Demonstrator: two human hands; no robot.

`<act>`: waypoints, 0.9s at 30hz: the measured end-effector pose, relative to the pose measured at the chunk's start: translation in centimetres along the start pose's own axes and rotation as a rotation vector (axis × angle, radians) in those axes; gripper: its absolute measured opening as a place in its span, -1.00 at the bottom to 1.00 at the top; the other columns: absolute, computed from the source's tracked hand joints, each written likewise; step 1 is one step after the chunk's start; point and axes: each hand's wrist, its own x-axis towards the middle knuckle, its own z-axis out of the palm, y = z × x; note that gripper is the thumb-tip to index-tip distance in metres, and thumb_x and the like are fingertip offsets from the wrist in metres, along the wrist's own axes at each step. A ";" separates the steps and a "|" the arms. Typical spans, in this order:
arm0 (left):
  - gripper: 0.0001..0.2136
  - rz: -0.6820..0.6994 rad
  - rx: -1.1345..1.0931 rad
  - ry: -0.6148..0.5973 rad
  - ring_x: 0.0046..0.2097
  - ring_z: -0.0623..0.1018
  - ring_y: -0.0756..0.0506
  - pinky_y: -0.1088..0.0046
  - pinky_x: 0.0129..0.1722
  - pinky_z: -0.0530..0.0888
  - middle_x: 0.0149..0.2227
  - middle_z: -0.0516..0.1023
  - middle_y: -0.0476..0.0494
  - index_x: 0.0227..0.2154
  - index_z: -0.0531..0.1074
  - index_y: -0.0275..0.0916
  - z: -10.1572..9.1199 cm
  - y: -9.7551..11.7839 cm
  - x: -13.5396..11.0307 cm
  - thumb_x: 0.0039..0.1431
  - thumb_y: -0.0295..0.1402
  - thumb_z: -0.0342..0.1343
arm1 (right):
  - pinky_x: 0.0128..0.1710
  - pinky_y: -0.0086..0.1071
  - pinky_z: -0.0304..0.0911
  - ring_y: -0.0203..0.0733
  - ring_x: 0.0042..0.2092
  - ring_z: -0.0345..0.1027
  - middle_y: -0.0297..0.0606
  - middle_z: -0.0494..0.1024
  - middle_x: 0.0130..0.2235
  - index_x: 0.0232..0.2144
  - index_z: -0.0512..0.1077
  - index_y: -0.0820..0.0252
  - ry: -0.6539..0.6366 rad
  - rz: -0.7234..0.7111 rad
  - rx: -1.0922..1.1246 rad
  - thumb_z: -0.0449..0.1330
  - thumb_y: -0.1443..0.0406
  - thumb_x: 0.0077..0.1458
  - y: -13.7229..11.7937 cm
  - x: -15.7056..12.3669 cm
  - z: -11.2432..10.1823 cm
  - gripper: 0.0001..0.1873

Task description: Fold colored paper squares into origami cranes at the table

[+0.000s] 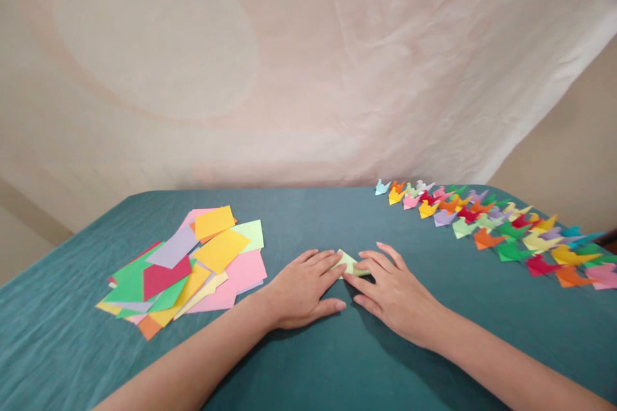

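Note:
A small light green piece of folded paper [348, 262] lies on the cloth between my hands, its pointed top showing and its lower edges partly covered by fingers. My left hand [306, 289] rests flat, palm down, with its fingertips on the paper's left side and the thumb stretched out below. From the other side, my right hand [393, 292] touches the paper's right corner with its index finger. Its other fingers are spread and slightly bent, and the thumb sits low near the cloth. Neither hand lifts the paper.
A dark teal cloth [299, 372] covers the table. To the left is a loose pile of coloured paper sheets [222, 250]. Several folded paper birds [486, 239] stand in slanting rows at the right. A pale fabric sheet [308, 77] hangs behind the table.

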 end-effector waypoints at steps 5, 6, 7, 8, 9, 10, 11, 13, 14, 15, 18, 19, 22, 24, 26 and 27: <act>-0.43 0.005 0.019 -0.010 0.25 0.11 -0.18 0.24 0.20 0.01 0.27 0.03 -0.22 0.20 0.04 -0.22 0.0 0.0 0.0 0.25 0.02 -0.29 | 0.15 0.05 -0.10 -0.04 0.05 0.19 -0.18 0.47 -0.15 -0.10 0.43 0.05 -0.002 0.012 0.006 0.12 0.17 0.14 0.1 0.0 -0.3 -0.73; -0.44 0.006 0.022 -0.009 0.25 0.11 -0.18 0.24 0.20 0.01 0.27 0.03 -0.22 0.20 0.04 -0.22 0.0 0.0 0.0 0.26 0.02 -0.29 | 0.15 0.04 -0.09 -0.04 0.06 0.18 -0.19 0.47 -0.15 -0.12 0.44 0.05 -0.004 0.017 0.010 0.12 0.17 0.14 0.1 -0.1 -0.3 -0.73; -0.44 0.008 0.025 -0.010 0.25 0.11 -0.17 0.24 0.20 0.02 0.27 0.02 -0.22 0.20 0.04 -0.22 0.0 0.0 0.0 0.26 0.01 -0.29 | 0.15 0.04 -0.09 -0.03 0.07 0.17 -0.20 0.47 -0.15 -0.13 0.45 0.05 -0.006 0.023 0.014 0.11 0.16 0.15 0.1 -0.1 -0.4 -0.74; -0.44 0.010 0.027 -0.011 0.25 0.11 -0.17 0.24 0.20 0.02 0.27 0.02 -0.22 0.20 0.04 -0.22 0.0 -0.1 0.0 0.26 0.01 -0.29 | 0.15 0.03 -0.09 -0.03 0.08 0.16 -0.21 0.47 -0.16 -0.15 0.46 0.05 -0.007 0.030 0.017 0.11 0.16 0.15 0.2 -0.1 -0.5 -0.74; -0.44 0.011 0.029 -0.013 0.25 0.11 -0.17 0.24 0.19 0.02 0.27 0.02 -0.22 0.20 0.04 -0.22 0.0 -0.1 0.0 0.26 0.01 -0.30 | 0.15 0.03 -0.09 -0.02 0.08 0.16 -0.21 0.47 -0.17 -0.16 0.47 0.05 -0.009 0.038 0.018 0.11 0.15 0.15 0.3 -0.2 -0.6 -0.75; -0.43 0.012 0.029 -0.015 0.25 0.10 -0.18 0.24 0.19 0.02 0.27 0.02 -0.22 0.20 0.04 -0.22 0.0 -0.1 0.0 0.26 0.01 -0.30 | 0.15 0.02 -0.09 -0.02 0.09 0.15 -0.21 0.47 -0.17 -0.18 0.48 0.05 -0.009 0.046 0.019 0.11 0.16 0.15 0.3 -0.2 -0.8 -0.76; -0.43 0.012 0.029 -0.019 0.25 0.10 -0.18 0.24 0.20 0.01 0.27 0.02 -0.22 0.21 0.03 -0.22 0.0 -0.1 0.0 0.26 0.02 -0.30 | 0.15 0.02 -0.09 -0.01 0.09 0.15 -0.21 0.47 -0.17 -0.20 0.49 0.05 -0.008 0.053 0.017 0.11 0.16 0.15 0.4 -0.2 -0.9 -0.77; -0.43 0.010 0.026 -0.021 0.25 0.09 -0.17 0.24 0.20 0.01 0.27 0.01 -0.22 0.21 0.02 -0.21 0.0 -0.1 0.0 0.26 0.02 -0.30 | 0.14 0.02 -0.07 0.00 0.10 0.14 -0.20 0.46 -0.17 -0.23 0.51 0.04 -0.003 0.063 0.011 0.12 0.16 0.14 0.6 -0.3 -1.1 -0.78; -0.43 0.009 0.024 -0.019 0.26 0.09 -0.17 0.24 0.20 0.01 0.27 0.01 -0.21 0.21 0.02 -0.21 0.0 -0.1 0.0 0.26 0.02 -0.29 | 0.13 0.01 -0.06 0.00 0.10 0.13 -0.20 0.46 -0.16 -0.24 0.51 0.04 0.001 0.064 0.008 0.12 0.17 0.14 0.6 -0.4 -1.2 -0.79; -0.44 0.009 0.022 -0.017 0.26 0.09 -0.17 0.24 0.20 0.01 0.27 0.02 -0.21 0.21 0.02 -0.20 0.0 -0.1 0.0 0.26 0.01 -0.29 | 0.12 0.01 -0.04 0.00 0.11 0.13 -0.20 0.46 -0.16 -0.24 0.51 0.03 0.006 0.062 0.005 0.13 0.17 0.13 0.7 -0.4 -1.3 -0.80; -0.44 0.014 0.020 -0.010 0.25 0.10 -0.17 0.24 0.20 0.01 0.27 0.02 -0.21 0.21 0.02 -0.21 -0.1 -0.1 0.0 0.26 0.01 -0.29 | 0.09 0.01 0.00 0.02 0.10 0.14 -0.19 0.46 -0.17 -0.23 0.51 0.03 0.008 0.054 -0.006 0.14 0.18 0.13 0.9 -0.6 -1.5 -0.80; -0.43 0.014 0.018 -0.010 0.25 0.11 -0.17 0.24 0.20 0.01 0.27 0.02 -0.21 0.21 0.02 -0.21 0.0 -0.1 0.0 0.26 0.01 -0.29 | 0.09 0.01 0.00 0.02 0.10 0.14 -0.19 0.46 -0.17 -0.23 0.52 0.03 0.002 0.057 -0.011 0.14 0.19 0.13 0.9 -0.7 -1.5 -0.80; -0.43 0.014 0.012 -0.011 0.25 0.10 -0.18 0.23 0.20 0.01 0.27 0.02 -0.21 0.21 0.02 -0.20 0.1 -0.1 0.1 0.25 0.02 -0.28 | 0.09 0.01 0.00 0.03 0.10 0.14 -0.19 0.46 -0.19 -0.25 0.52 0.04 -0.020 0.070 -0.031 0.14 0.18 0.12 1.2 -1.0 -1.7 -0.80; -0.44 0.012 0.008 -0.001 0.25 0.10 -0.17 0.24 0.19 0.02 0.27 0.02 -0.20 0.21 0.02 -0.19 0.1 -0.2 0.1 0.26 0.01 -0.27 | 0.07 0.02 0.01 0.04 0.08 0.17 -0.19 0.47 -0.21 -0.26 0.52 0.05 -0.024 0.062 -0.050 0.16 0.18 0.11 1.4 -1.2 -1.9 -0.80; -0.45 0.014 0.007 0.009 0.25 0.11 -0.16 0.25 0.19 0.02 0.27 0.04 -0.19 0.21 0.03 -0.18 0.2 -0.2 0.1 0.26 0.00 -0.27 | 0.06 0.02 0.03 0.05 0.06 0.18 -0.18 0.48 -0.23 -0.28 0.53 0.08 -0.023 0.053 -0.068 0.17 0.17 0.10 1.6 -1.4 -2.1 -0.80; -0.45 0.015 0.008 0.014 0.25 0.12 -0.16 0.25 0.19 0.03 0.26 0.04 -0.19 0.20 0.03 -0.18 0.2 -0.2 0.1 0.26 0.00 -0.27 | 0.05 0.02 0.04 0.05 0.05 0.19 -0.17 0.48 -0.24 -0.28 0.53 0.09 -0.028 0.053 -0.076 0.17 0.16 0.09 1.7 -1.4 -2.2 -0.79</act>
